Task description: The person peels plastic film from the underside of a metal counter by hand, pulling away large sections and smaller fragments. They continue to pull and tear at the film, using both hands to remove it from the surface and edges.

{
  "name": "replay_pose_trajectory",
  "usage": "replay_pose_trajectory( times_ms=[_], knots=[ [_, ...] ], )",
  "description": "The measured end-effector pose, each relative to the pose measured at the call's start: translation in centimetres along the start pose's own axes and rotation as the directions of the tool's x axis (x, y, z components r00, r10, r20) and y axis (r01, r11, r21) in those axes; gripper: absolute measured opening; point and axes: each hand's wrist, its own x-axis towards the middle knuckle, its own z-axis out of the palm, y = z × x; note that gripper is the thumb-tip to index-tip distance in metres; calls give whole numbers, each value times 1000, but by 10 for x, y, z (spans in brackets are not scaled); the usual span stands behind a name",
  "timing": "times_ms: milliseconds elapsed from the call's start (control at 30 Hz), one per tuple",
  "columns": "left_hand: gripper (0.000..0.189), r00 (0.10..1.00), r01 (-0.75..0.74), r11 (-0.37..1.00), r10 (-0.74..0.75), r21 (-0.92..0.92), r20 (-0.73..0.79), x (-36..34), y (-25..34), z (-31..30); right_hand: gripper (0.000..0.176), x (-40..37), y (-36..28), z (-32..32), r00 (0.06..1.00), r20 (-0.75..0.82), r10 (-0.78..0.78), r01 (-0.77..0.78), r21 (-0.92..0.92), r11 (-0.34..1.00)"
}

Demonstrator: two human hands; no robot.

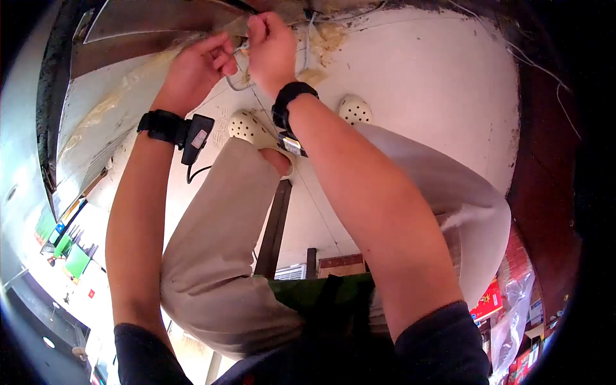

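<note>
- Whatever lies between the fingertips of the left hand (196, 72) and right hand (274, 54) is too small and blurred to make out; I cannot tell whether either hand grips it.
- A thin pale cable (307, 52) loops on the floor (417, 77) just beside and beneath the hands; the right hand hides part of it, and its upper end is lost near the dark top edge.
- Dark rounded borders cut off the corners of the view.
- Both arms reach forward, away from the body, past the knees.
- The left hand's fingers curl inward, towards the right hand.
- The right hand is bent narrow, its fingers folded, near the left but apart.
- Black straps (160, 127) circle both wrists.
</note>
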Motion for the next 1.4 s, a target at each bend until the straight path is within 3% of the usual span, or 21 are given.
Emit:
replay_pose_trajectory(
  times_ms=[67, 100, 167, 267, 500, 600, 667, 700, 767, 900, 1067, 1200, 1400],
  knots=[
    [26, 1000, -7, 1000, 7, 17, 15, -2, -2, -2, 22, 1, 4, -3, 977, 159, 142, -160, 104, 982],
    [26, 999, -25, 999, 23, 36, 35, -1, -2, -1, 22, 1, 5, -5, 977, 160, 145, -162, 105, 981],
    [26, 1000, -27, 999, 26, 45, 14, -1, -3, 1, 24, 2, 6, -7, 869, 379, 318, -474, 454, 755],
    [26, 999, -27, 998, 29, 58, -30, -2, -4, 7, 20, 5, 5, -10, 825, 440, 356, -551, 483, 680],
    [26, 1000, -24, 998, 25, 52, -18, 0, -7, 1, 19, 8, 5, -10, 764, 493, 417, -645, 558, 522],
    [26, 1000, -18, 998, 17, 65, 7, 0, -6, 1, 20, 9, 15, -9, 742, 506, 441, -669, 508, 543],
    [26, 1000, -16, 997, 17, 74, -9, 0, -8, 1, 19, 10, 44, -2, 863, 463, 204, -439, 486, 755],
    [26, 999, -21, 996, 23, 84, -25, 1, -8, 1, 19, 11, 33, -6, 863, 463, 201, -437, 486, 757],
    [27, 999, -30, 995, 33, 97, -31, 1, -7, 2, 20, 11, -3, -16, 718, 550, 426, -689, 482, 541],
    [27, 999, -32, 996, 35, 84, -33, -1, -7, 2, 15, 9, -6, -15, 736, 533, 417, -675, 532, 512],
    [28, 999, -32, 995, 34, 96, -16, 1, -7, 1, 19, 14, -2, -19, 662, 561, 497, -746, 431, 508],
    [27, 994, -28, 992, 41, 123, -101, 1, -10, 5, 19, 7, -6, -17, 700, 580, 417, -711, 511, 484],
    [28, 1000, -10, 995, 12, 97, -13, 1, -8, -3, 17, 9, -6, -16, 640, 543, 544, -769, 451, 453]
  ],
)
